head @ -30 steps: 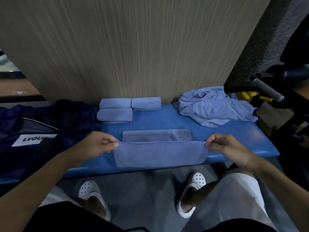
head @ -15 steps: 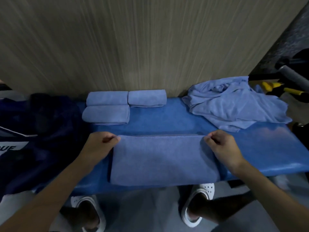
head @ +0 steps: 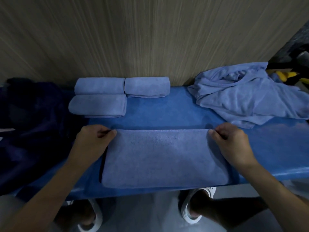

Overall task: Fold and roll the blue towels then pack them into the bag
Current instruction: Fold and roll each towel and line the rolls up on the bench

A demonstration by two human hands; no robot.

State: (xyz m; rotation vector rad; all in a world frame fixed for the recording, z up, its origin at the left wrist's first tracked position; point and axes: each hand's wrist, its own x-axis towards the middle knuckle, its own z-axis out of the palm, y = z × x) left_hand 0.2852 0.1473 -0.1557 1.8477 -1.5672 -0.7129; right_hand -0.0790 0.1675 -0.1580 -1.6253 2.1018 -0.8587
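A folded blue towel (head: pixel 160 156) lies flat on the blue padded bench (head: pixel 167 113), reaching to the bench's near edge. My left hand (head: pixel 93 141) pinches its far left corner and my right hand (head: pixel 230 143) pinches its far right corner. Three rolled blue towels sit at the back against the wall: one at back left (head: pixel 99 85), one in front of it (head: pixel 97 105), one to the right (head: pixel 147 86). A heap of unfolded blue towels (head: pixel 247 92) lies at the right end. The dark blue bag (head: pixel 31 124) sits at the left end of the bench.
A wood-grain wall (head: pixel 150 36) rises right behind the bench. Dark equipment with yellow parts (head: pixel 287 75) stands at the far right. My feet in white clogs (head: pixel 197 208) are on the grey floor below the bench's near edge.
Both hands carried the towel's near edge away from me and laid it on the far edge, folding the towel in half. They now hold the far corners on the bench.
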